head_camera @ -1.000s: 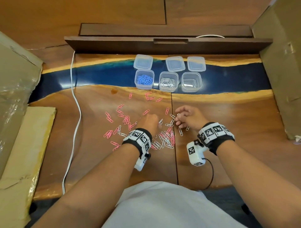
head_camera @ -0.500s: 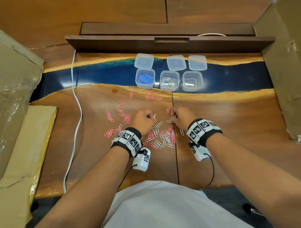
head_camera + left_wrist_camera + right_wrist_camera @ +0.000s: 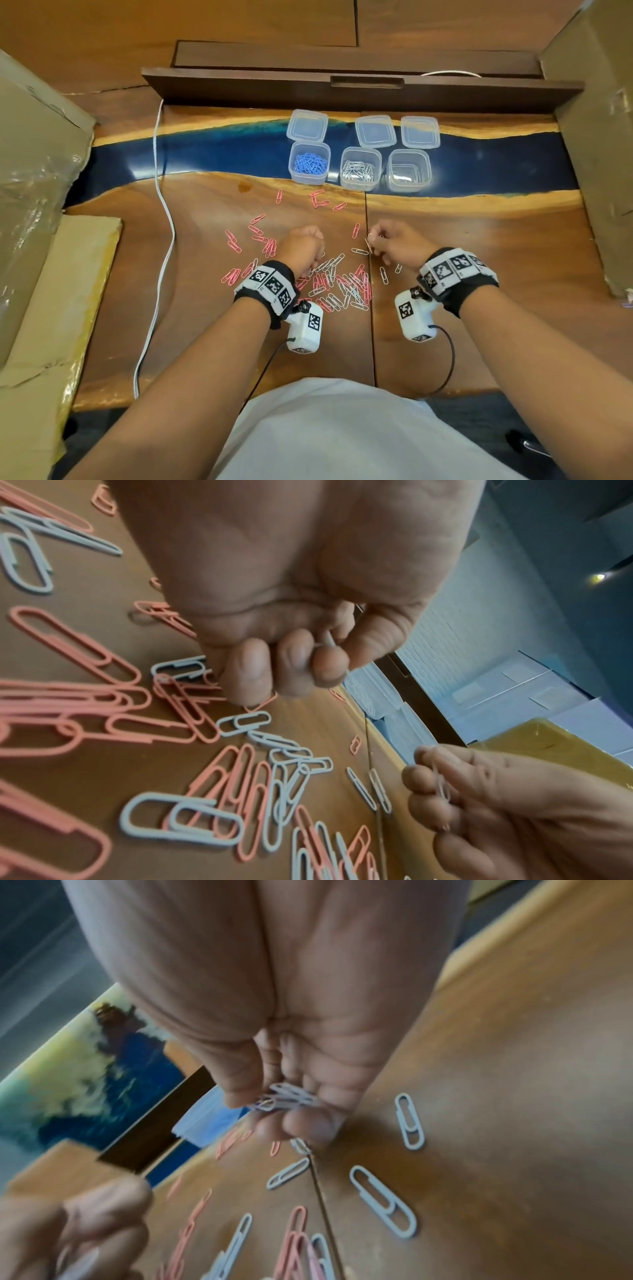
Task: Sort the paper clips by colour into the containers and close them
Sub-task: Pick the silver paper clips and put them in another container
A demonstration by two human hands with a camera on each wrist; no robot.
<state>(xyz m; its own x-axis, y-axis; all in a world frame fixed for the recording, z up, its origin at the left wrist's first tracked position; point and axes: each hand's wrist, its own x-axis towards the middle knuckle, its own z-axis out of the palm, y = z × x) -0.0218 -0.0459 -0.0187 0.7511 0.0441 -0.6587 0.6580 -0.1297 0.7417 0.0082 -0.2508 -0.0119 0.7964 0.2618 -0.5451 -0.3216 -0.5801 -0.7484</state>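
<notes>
Both hands have drawn slightly apart since half a second ago, the right hand (image 3: pixel 394 241) lifting a little off the pile. Head view: the left hand (image 3: pixel 303 248) hovers curled over mixed pink and white paper clips (image 3: pixel 337 286) scattered on the wooden counter (image 3: pixel 479 274). Beyond them stand three open containers: one with blue clips (image 3: pixel 309 163), one with white clips (image 3: pixel 360 169), and one that looks empty (image 3: pixel 409 170); three lids (image 3: pixel 375 131) lie just behind. Left wrist view: the left hand's fingertips (image 3: pixel 329 666) curl in and pinch a thin white clip. Right wrist view: the right hand's fingers (image 3: pixel 240 1085) close around a small bunch of white clips (image 3: pixel 287 1096), more lying loose on the counter below. Likely risks: a clip could slip from such a small pinch, or a pink clip tangled among the white ones could come along and land in the wrong container. No brand or readable writing is visible; the wristbands (image 3: pixel 270 284) carry only black-and-white square marker patterns.
</notes>
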